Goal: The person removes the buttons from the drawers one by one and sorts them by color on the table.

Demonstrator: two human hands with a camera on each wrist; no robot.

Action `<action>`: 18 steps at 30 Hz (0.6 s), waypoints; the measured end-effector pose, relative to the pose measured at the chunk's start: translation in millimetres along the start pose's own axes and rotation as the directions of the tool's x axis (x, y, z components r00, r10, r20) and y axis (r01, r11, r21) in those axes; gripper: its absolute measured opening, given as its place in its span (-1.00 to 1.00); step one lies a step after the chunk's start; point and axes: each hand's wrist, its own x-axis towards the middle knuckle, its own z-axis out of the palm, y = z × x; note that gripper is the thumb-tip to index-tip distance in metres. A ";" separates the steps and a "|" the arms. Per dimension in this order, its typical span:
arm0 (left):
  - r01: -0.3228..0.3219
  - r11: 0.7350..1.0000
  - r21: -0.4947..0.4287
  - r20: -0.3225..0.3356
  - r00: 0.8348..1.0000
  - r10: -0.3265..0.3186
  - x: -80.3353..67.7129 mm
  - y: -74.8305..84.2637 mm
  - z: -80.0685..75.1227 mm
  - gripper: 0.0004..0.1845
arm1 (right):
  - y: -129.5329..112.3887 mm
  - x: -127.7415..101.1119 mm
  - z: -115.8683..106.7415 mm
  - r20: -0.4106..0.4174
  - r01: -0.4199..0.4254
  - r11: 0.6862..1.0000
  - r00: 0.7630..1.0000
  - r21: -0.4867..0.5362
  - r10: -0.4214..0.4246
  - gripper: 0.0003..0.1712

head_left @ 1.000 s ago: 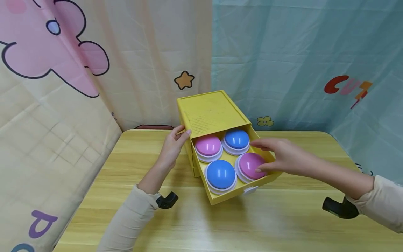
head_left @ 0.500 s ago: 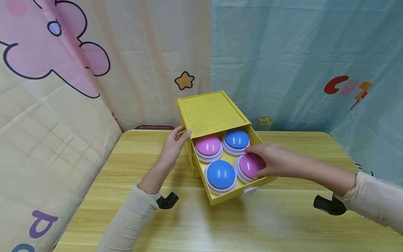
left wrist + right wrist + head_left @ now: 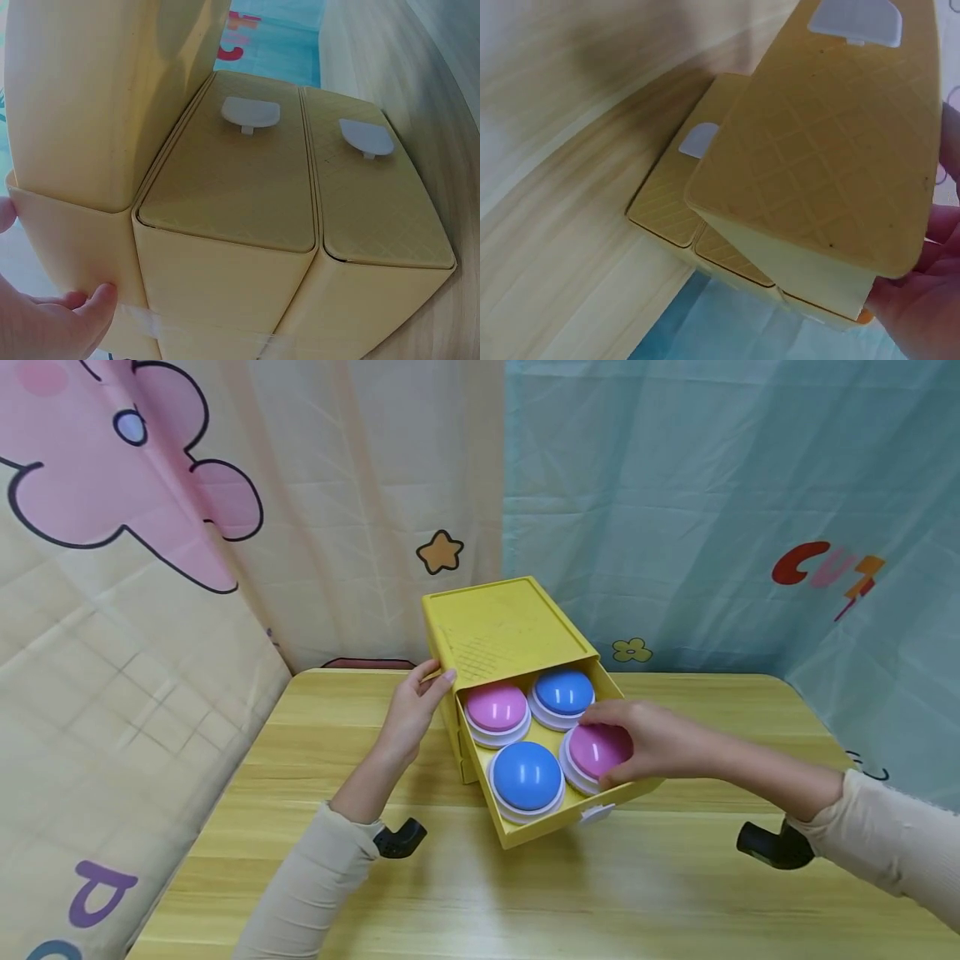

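Head view shows the right hand (image 3: 647, 741) at centre right, its fingers curved closely round the front pink dome (image 3: 596, 752) in the jutting drawer (image 3: 528, 832); the left hand (image 3: 408, 710), fingers loosely bent, touches the yellow cabinet (image 3: 513, 627), apparently to steady it.

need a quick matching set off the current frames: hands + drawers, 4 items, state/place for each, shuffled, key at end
Column 1
1. left hand
2. right hand
3. top drawer
4. bottom drawer

Column 2
A. closed, white handle on its front
B. fingers at the pink dome nearest the drawer's front right corner
C. pulled out, holding two pink and two blue domes
D. touching the left side of the yellow cabinet

Pairs: 1-D, 2-B, 3-C, 4-A
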 end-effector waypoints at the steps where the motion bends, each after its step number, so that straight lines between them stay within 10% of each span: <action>1: 0.001 1.000 0.000 -0.001 1.000 -0.001 0.0 -0.1 0.2 -0.41 | 0.3 -0.6 -1.2 -0.015 0.003 1.000 1.000 0.019 -0.002 -0.27; 18: -0.008 1.000 -0.003 -0.005 1.000 0.008 1.2 -1.0 0.0 -0.43 | 6.9 -31.7 -55.6 -0.335 0.001 0.993 0.941 0.115 0.038 -0.28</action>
